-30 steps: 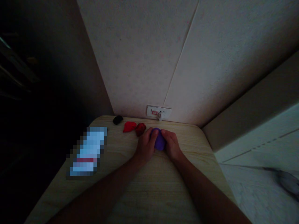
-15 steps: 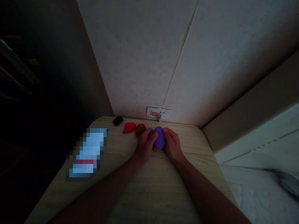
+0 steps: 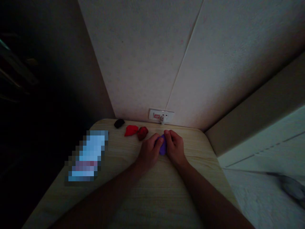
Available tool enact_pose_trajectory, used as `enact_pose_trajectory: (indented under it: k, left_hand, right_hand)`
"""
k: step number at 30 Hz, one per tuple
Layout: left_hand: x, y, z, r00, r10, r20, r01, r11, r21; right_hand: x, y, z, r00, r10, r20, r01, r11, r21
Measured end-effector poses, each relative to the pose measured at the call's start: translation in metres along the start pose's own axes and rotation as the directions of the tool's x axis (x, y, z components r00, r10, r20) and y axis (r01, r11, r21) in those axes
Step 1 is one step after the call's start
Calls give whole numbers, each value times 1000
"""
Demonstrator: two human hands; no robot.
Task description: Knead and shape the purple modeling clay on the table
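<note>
A purple lump of modelling clay (image 3: 163, 147) is squeezed between my two hands above the wooden table. My left hand (image 3: 149, 150) is closed on its left side, the thumb lying across the front. On the other side my right hand (image 3: 175, 147) grips it with curled fingers, thumb up near the top. Much of the clay is hidden by the fingers. Left of my hands lie a dark red lump (image 3: 142, 133), a bright red lump (image 3: 131, 130) and a black lump (image 3: 119, 123) in a row near the wall.
The wooden table (image 3: 152, 197) stands against a pale wall. A wall socket (image 3: 161, 116) with a white plug is just behind the table's far edge. At the left side lies a blurred-out, lit, phone-like object (image 3: 90, 156). Pale furniture (image 3: 262, 140) borders the right.
My hands have closed in on the purple clay, so less of it shows between them. The dark red lump is now more fully visible beside my left hand.
</note>
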State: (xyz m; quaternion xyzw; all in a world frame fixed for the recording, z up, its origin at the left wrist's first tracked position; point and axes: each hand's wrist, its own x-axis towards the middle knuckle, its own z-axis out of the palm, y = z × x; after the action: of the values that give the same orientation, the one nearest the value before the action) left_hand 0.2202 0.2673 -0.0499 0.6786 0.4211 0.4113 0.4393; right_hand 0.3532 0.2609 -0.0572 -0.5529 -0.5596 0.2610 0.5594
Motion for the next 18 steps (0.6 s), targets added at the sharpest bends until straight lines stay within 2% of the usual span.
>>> enact_pose_trajectory:
  k: [5, 12, 15, 18]
  left_hand:
    - [0, 0, 0, 997, 35, -64, -31, 998, 61]
    - [2, -3, -2, 995, 52, -79, -48, 997, 54]
    - [2, -2, -2, 998, 7, -64, -9, 999, -31]
    - [1, -3, -1, 1000, -23, 14, 24, 998, -60]
  right_hand:
    - [-2, -1, 0, 1000, 23, 21, -23, 1000, 8]
    - [1, 0, 0, 994, 63, 93, -64, 998, 3]
    - [1, -1, 0, 999, 50, 15, -49, 998, -24]
    - [0, -2, 0, 994, 57, -91, -60, 998, -23]
